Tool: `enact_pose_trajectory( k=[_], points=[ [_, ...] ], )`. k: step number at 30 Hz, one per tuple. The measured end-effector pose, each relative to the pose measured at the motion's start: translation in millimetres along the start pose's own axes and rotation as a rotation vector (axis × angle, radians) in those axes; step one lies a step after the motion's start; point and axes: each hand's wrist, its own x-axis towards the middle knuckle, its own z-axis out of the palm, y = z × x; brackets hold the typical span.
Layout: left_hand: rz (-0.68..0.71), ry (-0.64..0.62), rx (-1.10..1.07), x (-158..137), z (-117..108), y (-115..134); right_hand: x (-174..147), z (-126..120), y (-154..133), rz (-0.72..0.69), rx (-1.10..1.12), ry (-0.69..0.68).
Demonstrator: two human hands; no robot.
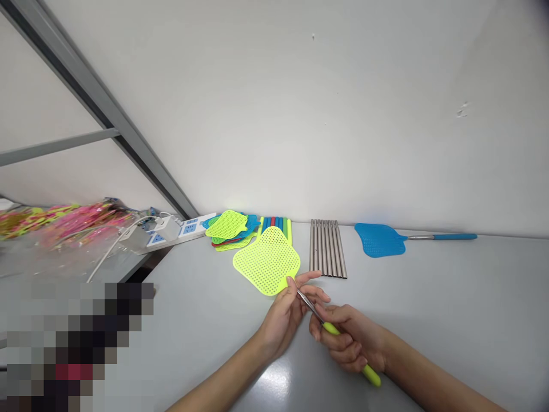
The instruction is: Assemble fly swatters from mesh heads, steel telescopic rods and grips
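Observation:
A yellow-green fly swatter (pixel 268 260) is held between my two hands, its perforated head tilted up to the left. With thumb and fingers my left hand (pixel 285 320) pinches the neck where the head meets the metal rod (pixel 307 301). My right hand (pixel 354 340) wraps round the yellow-green handle (pixel 372 375), whose end sticks out below the fist. Behind the held head lie several coloured handles (pixel 279 222), partly hidden. A stack of loose swatter heads (pixel 227 225) in yellow-green, blue and red is to their left.
Several metal tubes (pixel 326 249) lie in a row near the wall. Right of them rests a blue fly swatter (pixel 381 240) with its rod and handle. At left are a white power strip (pixel 189 230), a cable and plastic-bagged pink and yellow items (pixel 86 229) on a neighbouring table.

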Motion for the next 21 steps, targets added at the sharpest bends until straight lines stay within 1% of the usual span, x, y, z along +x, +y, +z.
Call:
enact_pose_trajectory(
  k=[9,13,17,19,21],
  points=[
    [-0.031,0.016,-0.001,6,-6,-7,1,2,3,-0.002,0.018,0.055],
    [-0.011,0.034,-0.004,7,-6,-7,1,1,4,-0.011,0.019,0.03],
    [0.011,0.04,0.037,7,-7,-7,1,1,3,-0.02,0.021,0.044],
    [0.029,0.07,0.077,8,-7,-9,1,1,2,-0.019,0.015,0.056],
    [0.047,0.136,0.102,8,-9,-12,1,2,2,-0.02,0.011,0.068]
  ],
)
